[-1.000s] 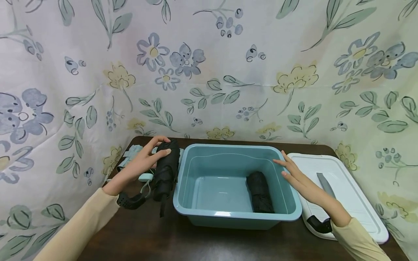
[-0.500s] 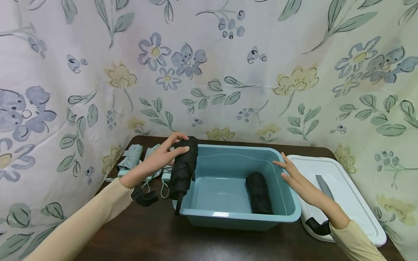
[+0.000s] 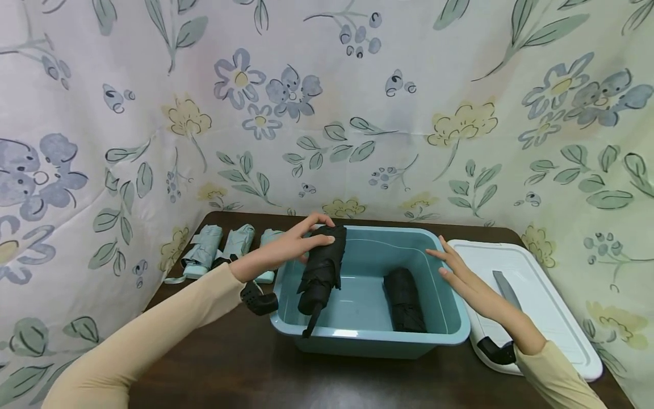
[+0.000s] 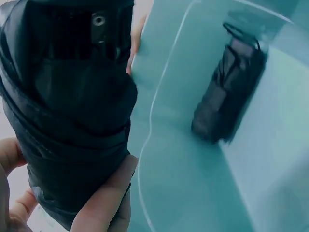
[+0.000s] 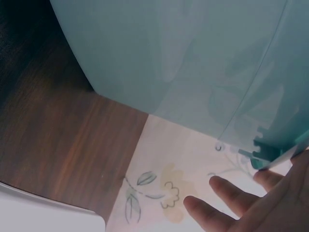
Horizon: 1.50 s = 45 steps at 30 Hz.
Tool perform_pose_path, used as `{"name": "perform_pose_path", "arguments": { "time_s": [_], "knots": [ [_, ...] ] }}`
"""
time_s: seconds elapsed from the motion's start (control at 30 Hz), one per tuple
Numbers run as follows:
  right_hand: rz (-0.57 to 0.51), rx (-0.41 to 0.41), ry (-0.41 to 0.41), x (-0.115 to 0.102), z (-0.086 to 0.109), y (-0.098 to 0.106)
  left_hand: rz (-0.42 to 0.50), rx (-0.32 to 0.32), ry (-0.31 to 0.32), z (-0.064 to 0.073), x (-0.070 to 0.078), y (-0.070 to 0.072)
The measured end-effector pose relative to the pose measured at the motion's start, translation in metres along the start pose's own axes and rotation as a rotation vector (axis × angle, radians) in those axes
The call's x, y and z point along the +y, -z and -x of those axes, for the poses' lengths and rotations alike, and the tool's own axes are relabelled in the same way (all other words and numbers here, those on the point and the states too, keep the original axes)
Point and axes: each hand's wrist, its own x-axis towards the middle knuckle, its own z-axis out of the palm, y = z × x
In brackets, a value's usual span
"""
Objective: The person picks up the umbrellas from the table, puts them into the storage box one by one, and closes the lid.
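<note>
In the head view my left hand (image 3: 288, 245) grips a folded black umbrella (image 3: 322, 270) by its upper part, above the left side of a blue plastic tub (image 3: 368, 336). The umbrella slants, its handle end and strap toward the front rim. The left wrist view shows the thumb and fingers around the black fabric (image 4: 72, 111). A second folded black umbrella (image 3: 406, 301) lies on the tub's floor at the right. Fingers extended, my right hand (image 3: 470, 281) is at the tub's right rim; the right wrist view shows this hand (image 5: 260, 205) beside the tub's outer wall (image 5: 169, 58).
Light-blue folded umbrellas (image 3: 204, 250) lie on the dark wooden table (image 3: 219, 352) left of the tub, partly behind my left arm. To the right lies a white board-like panel (image 3: 552, 318) with a grey blade-shaped strip (image 3: 506, 288) on it. Floral cloth (image 3: 327, 113) hangs behind.
My left hand has carried the black umbrella rightward from beside the tub to above its left part, uncovering the light-blue umbrellas. The right hand stays at the right rim.
</note>
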Motion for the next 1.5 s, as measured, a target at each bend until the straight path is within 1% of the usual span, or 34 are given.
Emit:
{"name": "perform_pose_path", "arguments": {
  "time_s": [0.1, 0.2, 0.3, 0.57, 0.73, 0.87, 1.0, 1.33, 1.5],
  "knots": [
    [0.000, -0.002, -0.007, 0.000, 0.001, 0.000, 0.034, -0.018, 0.017, -0.011, 0.002, -0.008],
    [-0.002, 0.001, -0.011, 0.000, 0.001, 0.000, 0.075, -0.043, 0.010, -0.021, 0.003, -0.016],
    [-0.003, 0.004, -0.012, 0.000, 0.001, -0.001, 0.110, -0.072, 0.001, -0.028, 0.005, -0.023],
    [0.006, 0.002, -0.014, -0.001, -0.001, 0.001, 0.146, -0.106, 0.058, -0.042, 0.006, -0.038],
    [0.002, 0.001, -0.010, 0.000, -0.001, 0.001, 0.177, -0.111, 0.067, -0.049, 0.007, -0.047],
    [-0.004, 0.000, -0.009, 0.000, -0.001, 0.001, 0.182, -0.104, 0.075, -0.055, 0.004, -0.054],
    [-0.007, -0.002, -0.009, 0.001, -0.001, 0.000, 0.160, -0.100, 0.091, -0.061, -0.001, -0.062],
    [-0.001, 0.005, -0.006, -0.002, 0.000, 0.001, 0.142, -0.141, 0.158, -0.075, -0.009, -0.080],
    [-0.003, 0.002, -0.003, -0.004, 0.000, 0.001, 0.096, -0.157, 0.193, -0.082, -0.014, -0.088]
  ]
}}
